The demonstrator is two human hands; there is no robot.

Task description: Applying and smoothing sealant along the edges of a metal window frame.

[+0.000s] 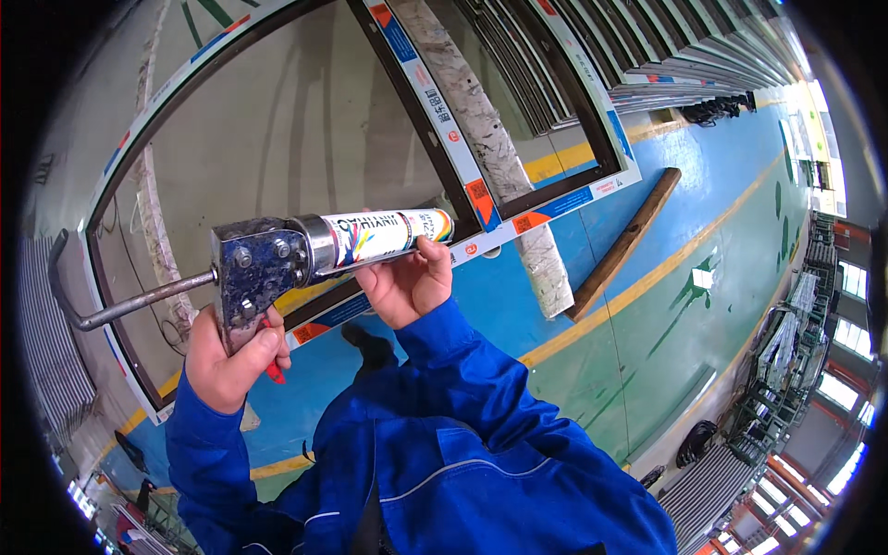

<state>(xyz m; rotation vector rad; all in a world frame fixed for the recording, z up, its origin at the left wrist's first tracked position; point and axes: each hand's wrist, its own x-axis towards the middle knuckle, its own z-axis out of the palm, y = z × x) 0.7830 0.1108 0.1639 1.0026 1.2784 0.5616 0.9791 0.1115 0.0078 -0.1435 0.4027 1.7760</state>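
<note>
A caulking gun (252,262) with a dark, worn body lies across my view, its bent steel rod (153,301) sticking out to the left. My left hand (231,356) is wrapped round its handle, close to a red trigger part. A white sealant cartridge (375,239) with colourful print sits in the gun's cradle and points right. My right hand (409,282) supports the cartridge from below near its front end, fingers curled against it. Under the gun extends a dark window frame (435,120) covered with white, blue and orange protective film.
Padded white support bars (546,277) run beneath the frame. On the blue floor to the right lies a wooden beam (629,242). Many frame profiles (684,46) are stacked at the upper right, and ribbed panels (57,324) stand at the far left.
</note>
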